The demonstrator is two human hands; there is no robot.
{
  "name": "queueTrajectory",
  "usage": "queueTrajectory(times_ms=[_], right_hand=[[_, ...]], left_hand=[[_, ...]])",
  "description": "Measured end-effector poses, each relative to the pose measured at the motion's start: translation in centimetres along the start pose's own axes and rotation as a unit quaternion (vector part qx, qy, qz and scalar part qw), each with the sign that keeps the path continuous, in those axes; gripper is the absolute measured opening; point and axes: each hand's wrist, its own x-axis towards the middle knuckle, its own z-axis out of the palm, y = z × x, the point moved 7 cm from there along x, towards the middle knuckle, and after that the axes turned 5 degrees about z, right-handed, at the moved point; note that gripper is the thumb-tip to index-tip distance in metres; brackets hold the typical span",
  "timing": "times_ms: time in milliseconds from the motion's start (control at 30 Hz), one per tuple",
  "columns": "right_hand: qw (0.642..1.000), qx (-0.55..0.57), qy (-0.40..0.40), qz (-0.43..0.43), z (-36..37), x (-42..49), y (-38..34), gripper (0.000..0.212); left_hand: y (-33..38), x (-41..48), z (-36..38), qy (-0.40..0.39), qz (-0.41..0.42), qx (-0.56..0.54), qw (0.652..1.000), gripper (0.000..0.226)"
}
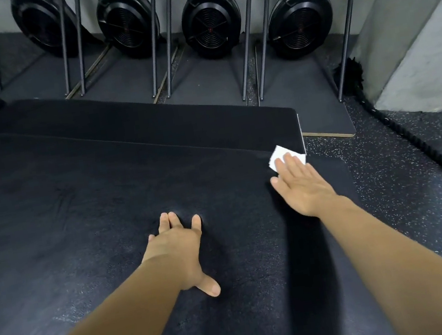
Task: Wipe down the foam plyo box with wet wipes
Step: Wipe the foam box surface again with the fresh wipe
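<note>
Leaning over the big black foam plyo box (78, 217), the person is looking down at its wide flat top, which is filling most of the view. The left hand (180, 248) is lying flat on the middle of the top with its fingers spread out. It is holding nothing and is only pressing down.

Further right, the right hand (301, 186) is also lying flat with straight fingers. It is pressing a small white square wet wipe (281, 154) onto the far right corner of the box. The fingers are not curling round the wipe, so only the push is keeping it in place.

This is where things could be going wrong. The wipe is sitting right at the corner, with part of it poking past the fingertips. One more push that way and it is likely sliding off the edge onto the dark speckled floor (389, 185), where it is getting dirty. The hand could be slipping off the edge too, and the person is leaning forward, so that could be tipping them.

A thick black rope (412, 147) is lying on the floor to the right, well apart from the box, and a fallen wipe could be landing near it.
</note>
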Motion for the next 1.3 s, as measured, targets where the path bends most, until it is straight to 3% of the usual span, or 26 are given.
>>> queueTrajectory(times_ms=[133, 267, 533, 667, 1000, 1133, 1300], right_hand=[[0.999, 0.012, -0.001, 0.046, -0.1, -0.1, 0.6, 0.063], [0.995, 0.044, -0.003, 0.085, -0.3, 0.7, -3.2, 0.07], [0.996, 0.054, -0.053, -0.056, -0.7, 2.4, -13.2, 0.07], [0.996, 0.025, -0.048, -0.074, -1.0, 2.4, -11.2, 0.064], [1.0, 0.0, -0.005, 0.029, -0.6, 1.0, 0.7, 0.063], [0.999, 0.012, -0.003, 0.043, 0.3, -0.2, -0.7, 0.068], [0.999, -0.007, -0.008, -0.041, 3.6, -5.0, -6.0, 0.072]], left_hand=[[0.0, 0.2, 0.1, -0.002, 0.003, -0.015, 1.0, 0.143], [0.1, 0.4, 0.2, -0.005, 0.004, -0.012, 1.0, 0.144], [0.2, 0.3, 0.0, -0.017, 0.006, -0.005, 1.0, 0.141], [0.3, 0.3, 0.0, -0.02, 0.002, -0.003, 1.0, 0.142], [0.2, 0.2, 0.1, -0.008, -0.001, -0.016, 1.0, 0.144], [0.2, 0.2, 0.0, -0.016, -0.003, -0.022, 1.0, 0.145], [0.4, 0.2, -0.8, -0.025, -0.016, -0.054, 0.998, 0.141]])
